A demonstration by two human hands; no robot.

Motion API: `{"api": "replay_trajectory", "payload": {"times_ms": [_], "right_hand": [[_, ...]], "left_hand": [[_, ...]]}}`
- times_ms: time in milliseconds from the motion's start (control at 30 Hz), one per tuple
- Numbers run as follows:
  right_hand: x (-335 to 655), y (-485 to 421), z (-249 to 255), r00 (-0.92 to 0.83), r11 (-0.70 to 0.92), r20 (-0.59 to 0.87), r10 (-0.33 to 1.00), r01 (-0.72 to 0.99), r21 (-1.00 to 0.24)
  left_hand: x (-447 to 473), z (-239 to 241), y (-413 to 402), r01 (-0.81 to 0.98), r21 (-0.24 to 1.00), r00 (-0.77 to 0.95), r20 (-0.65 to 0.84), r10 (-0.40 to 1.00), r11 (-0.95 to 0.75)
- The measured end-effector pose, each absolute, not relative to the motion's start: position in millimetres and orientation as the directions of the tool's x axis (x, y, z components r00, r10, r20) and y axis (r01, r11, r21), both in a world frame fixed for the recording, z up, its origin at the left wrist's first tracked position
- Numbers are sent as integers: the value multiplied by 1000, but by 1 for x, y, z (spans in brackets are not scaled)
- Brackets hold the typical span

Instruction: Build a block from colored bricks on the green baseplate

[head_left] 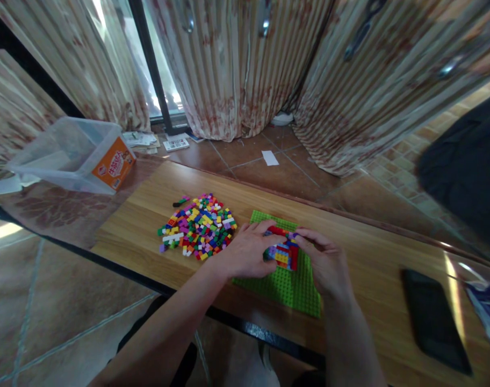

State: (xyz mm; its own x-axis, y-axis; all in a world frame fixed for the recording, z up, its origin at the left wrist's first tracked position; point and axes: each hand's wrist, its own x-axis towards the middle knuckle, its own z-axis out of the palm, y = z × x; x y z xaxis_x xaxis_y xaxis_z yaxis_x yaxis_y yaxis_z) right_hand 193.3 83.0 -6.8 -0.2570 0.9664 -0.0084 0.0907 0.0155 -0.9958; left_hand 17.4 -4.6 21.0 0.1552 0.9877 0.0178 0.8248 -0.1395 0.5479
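Our left grip (248, 249), loosely curled, holds the brick build (282, 257) and covers its left edge; our right grip (328, 262) pinches its far-right corner. Whether it touches the green baseplate (287, 290) beneath both grips, we cannot tell.

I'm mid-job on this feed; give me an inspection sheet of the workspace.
Surface: wooden table, strip of glare at right.
Job's things: brick build over green baseplate, attachment unclear; loose brick pile left of it.
Clutter: black slab and blurred packet at right; clear bin at far left.
Grips: left hand and right hand on the brick build, from either side.
Cables: nothing seen.
Surroundings: curtains beyond; paper on the tiled floor.
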Motion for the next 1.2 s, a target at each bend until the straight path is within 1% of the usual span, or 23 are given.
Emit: {"api": "replay_trajectory", "payload": {"times_ms": [67, 167, 300, 467, 667, 767, 967, 1033, 1200], "right_hand": [[193, 83, -8, -261, 3, -22, 965, 94, -996], [191, 82, -10, -281, 16, -31, 959, 162, -987], [189, 82, -13, -295, 90, 11, 955, 254, -963], [189, 81, -13, -294, 145, 54, 954, 298, -944], [190, 81, -9, -270, 114, 24, 963, 325, -939], [192, 82, -8, -251, 54, -24, 968, 300, -952], [193, 82, -7, -250, -103, -129, 960, 114, -988], [192, 82, -8, -234, -110, -131, 963, 102, -989], [188, 82, -12, -184, -102, -127, 975, 141, -985]], "left_hand": [[18, 21, -4, 824, 549, 153, 20, 988, -139], [17, 20, -4, 828, 541, 151, 37, 988, -147], [16, 18, -4, 831, 533, 153, 61, 986, -162], [16, 18, -4, 828, 532, 164, 68, 984, -175], [18, 20, -4, 838, 524, 166, 23, 986, -153], [19, 20, -4, 841, 522, 161, 12, 987, -143], [20, 22, -3, 837, 530, 162, -1, 987, -137], [21, 22, -3, 837, 531, 163, -7, 987, -135], [21, 21, -3, 840, 527, 159, -17, 987, -126]]}}
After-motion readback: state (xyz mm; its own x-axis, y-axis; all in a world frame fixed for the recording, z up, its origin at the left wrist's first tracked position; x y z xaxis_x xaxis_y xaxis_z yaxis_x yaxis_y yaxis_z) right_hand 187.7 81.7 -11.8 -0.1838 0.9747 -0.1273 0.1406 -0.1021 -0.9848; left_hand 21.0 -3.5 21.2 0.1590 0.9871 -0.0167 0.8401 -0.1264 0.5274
